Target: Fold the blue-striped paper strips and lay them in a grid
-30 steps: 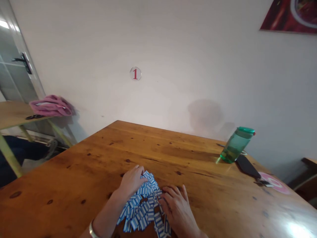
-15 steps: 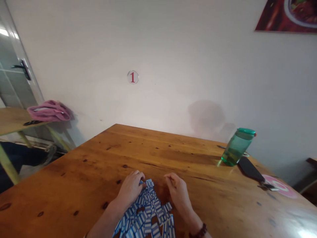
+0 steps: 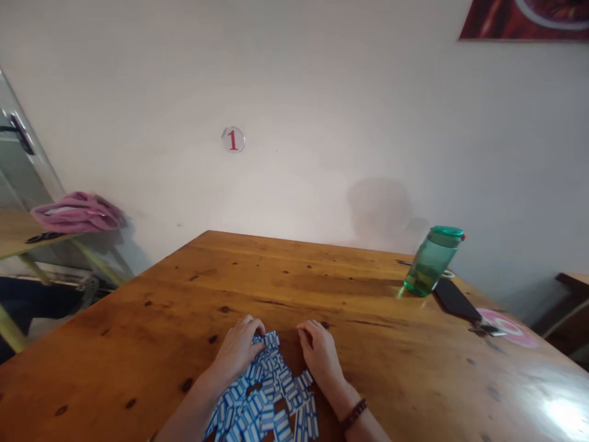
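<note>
A heap of small blue-and-white striped pieces (image 3: 262, 393), flat like cards or labels, lies on the wooden table at the bottom middle. My left hand (image 3: 240, 348) rests at the heap's far left edge, its fingers curled and closed on some striped pieces there. To the right of the heap, my right hand (image 3: 321, 355) is held just above or on the wood, with thumb and fingers drawn together. Whatever its fingertips hold, if anything, is too small or hidden to make out. A dark red bead bracelet (image 3: 353, 414) circles my right wrist.
On the table's right side stand a green bottle (image 3: 432, 261), a dark flat case (image 3: 455, 299) and a pink round mat (image 3: 510, 328) with a small metal item on it. A pink cloth bundle (image 3: 76, 212) lies on another table at left. The wall (image 3: 299, 190) borders the far edge.
The view has shifted slightly to the right. My left hand stays at the heap's far edge, and my right hand stays closed beside the heap with little visible movement.
</note>
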A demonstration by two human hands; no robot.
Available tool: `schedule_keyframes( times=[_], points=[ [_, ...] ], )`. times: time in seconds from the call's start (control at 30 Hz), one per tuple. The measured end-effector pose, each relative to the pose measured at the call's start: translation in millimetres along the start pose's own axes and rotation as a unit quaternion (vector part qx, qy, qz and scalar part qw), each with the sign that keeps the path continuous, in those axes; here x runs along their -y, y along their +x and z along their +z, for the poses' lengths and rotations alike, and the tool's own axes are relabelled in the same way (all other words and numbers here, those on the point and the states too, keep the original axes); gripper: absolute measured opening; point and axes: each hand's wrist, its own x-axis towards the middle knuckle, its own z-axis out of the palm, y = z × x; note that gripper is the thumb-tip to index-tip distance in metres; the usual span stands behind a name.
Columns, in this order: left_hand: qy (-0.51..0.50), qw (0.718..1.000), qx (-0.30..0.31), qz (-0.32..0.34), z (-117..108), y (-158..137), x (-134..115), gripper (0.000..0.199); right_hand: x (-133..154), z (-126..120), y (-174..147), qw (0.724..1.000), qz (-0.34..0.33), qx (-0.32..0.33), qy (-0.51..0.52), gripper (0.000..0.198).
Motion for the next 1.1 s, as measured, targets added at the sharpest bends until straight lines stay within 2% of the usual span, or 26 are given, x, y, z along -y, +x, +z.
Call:
schedule_keyframes(
  times=[0.3, 0.73, 1.1],
  points=[
    [0.003, 1.0, 0.007, -0.015, 0.4, 0.1, -1.3, 0.015, 2.2, 1.0, 1.0, 1.0, -0.003, 0.003, 0.002, 0.023],
    [0.007, 1.0, 0.002, 0.002, -1.7, -0.9, -5.1, 0.015, 12.1, 1.1, -1.0, 0.999, 0.008, 0.032, -0.003, 0.022],
    [0.058, 0.997, -0.012, 0.044, -3.5, -7.2, -15.4, 0.016, 18.3, -1.2, -2.1, 1.0, -0.014, 0.005, 0.008, 0.021]
  ],
)
